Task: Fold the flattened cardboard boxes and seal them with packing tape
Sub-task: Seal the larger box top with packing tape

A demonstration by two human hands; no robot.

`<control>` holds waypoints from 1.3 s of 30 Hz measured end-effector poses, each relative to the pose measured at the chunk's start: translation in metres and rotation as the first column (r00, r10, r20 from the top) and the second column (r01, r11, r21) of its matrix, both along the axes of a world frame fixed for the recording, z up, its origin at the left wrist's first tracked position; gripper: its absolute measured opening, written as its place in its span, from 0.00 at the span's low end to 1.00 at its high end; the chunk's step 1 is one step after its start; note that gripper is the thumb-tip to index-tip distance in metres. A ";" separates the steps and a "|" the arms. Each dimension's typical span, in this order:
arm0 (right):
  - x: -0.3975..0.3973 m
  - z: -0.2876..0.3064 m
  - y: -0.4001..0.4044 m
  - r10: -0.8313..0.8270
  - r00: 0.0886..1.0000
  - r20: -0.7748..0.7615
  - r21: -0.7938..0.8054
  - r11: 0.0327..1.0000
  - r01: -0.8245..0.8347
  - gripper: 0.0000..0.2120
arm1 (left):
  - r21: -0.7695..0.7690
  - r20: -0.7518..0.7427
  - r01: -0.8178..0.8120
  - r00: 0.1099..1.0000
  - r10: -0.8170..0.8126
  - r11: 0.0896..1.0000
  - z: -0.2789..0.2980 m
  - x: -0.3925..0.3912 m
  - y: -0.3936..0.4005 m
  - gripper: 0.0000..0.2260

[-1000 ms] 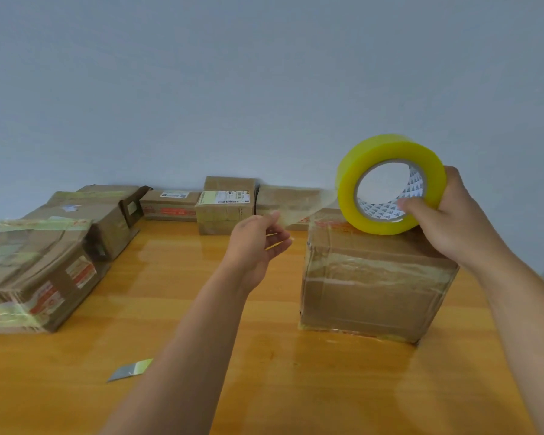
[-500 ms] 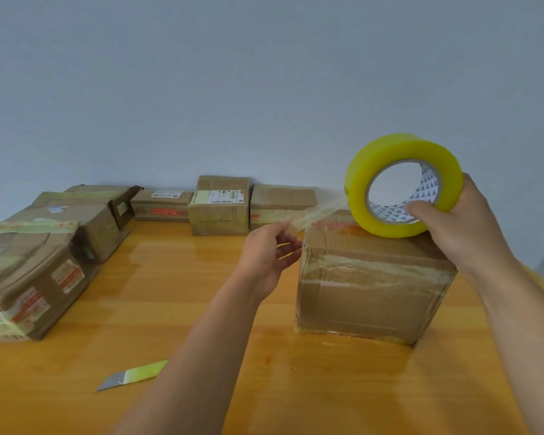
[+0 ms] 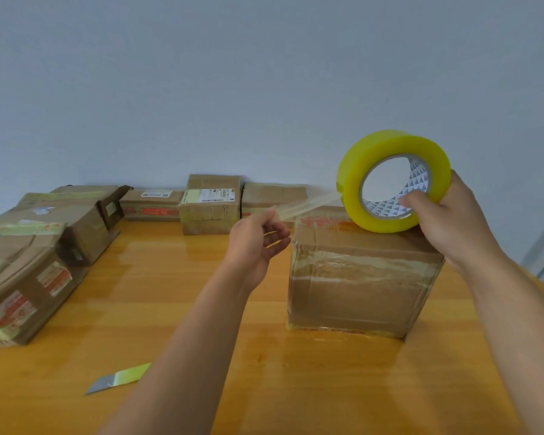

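A folded cardboard box [image 3: 358, 284] stands on the wooden table [image 3: 139, 293], right of centre, with clear tape over its front and top. My right hand [image 3: 446, 218] grips a yellow roll of packing tape [image 3: 390, 180] just above the box's top, thumb inside the core. A clear strip of tape [image 3: 308, 204] runs left from the roll to my left hand [image 3: 258, 243], which pinches its free end just left of the box's upper corner.
A small blade with a yellow tape scrap [image 3: 120, 378] lies on the table at the near left. Taped boxes [image 3: 35, 265] are piled at the left edge. Three more boxes [image 3: 211, 204] line the back wall.
The tape strip has grown longer as my hands drew apart. My right hand has kept the roll over the box top. The view has shifted slightly.
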State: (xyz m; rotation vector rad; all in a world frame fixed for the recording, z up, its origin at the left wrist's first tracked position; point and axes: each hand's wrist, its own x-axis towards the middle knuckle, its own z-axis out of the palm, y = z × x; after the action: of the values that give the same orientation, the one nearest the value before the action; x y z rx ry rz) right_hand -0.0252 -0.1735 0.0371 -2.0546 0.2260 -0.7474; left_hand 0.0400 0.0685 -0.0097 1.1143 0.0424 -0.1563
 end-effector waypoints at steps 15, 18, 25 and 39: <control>-0.001 -0.001 0.001 -0.014 1.000 -0.006 -0.025 1.000 0.014 0.17 | 0.140 0.022 -0.010 1.000 0.007 0.990 -0.013 -0.008 -0.006 0.05; -0.001 -0.001 0.002 -0.015 1.000 -0.007 -0.028 0.999 0.015 0.17 | 0.238 0.009 -0.008 1.000 0.006 0.971 -0.019 -0.008 -0.008 0.08; -0.002 -0.001 0.002 -0.023 1.000 0.001 -0.025 0.999 0.023 0.16 | 0.316 -0.063 0.055 0.997 -0.037 0.947 -0.026 -0.013 -0.026 0.16; -0.001 -0.003 0.003 0.001 0.999 0.033 0.001 1.000 -0.001 0.16 | 0.187 0.251 -0.178 0.959 0.128 0.966 -0.032 -0.042 -0.034 0.14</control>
State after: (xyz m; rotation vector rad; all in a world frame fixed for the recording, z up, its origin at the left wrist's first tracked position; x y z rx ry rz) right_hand -0.0265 -0.1709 0.0345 -2.0396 0.2064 -0.7794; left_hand -0.0024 0.0342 -0.0415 1.3271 -0.0695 0.1249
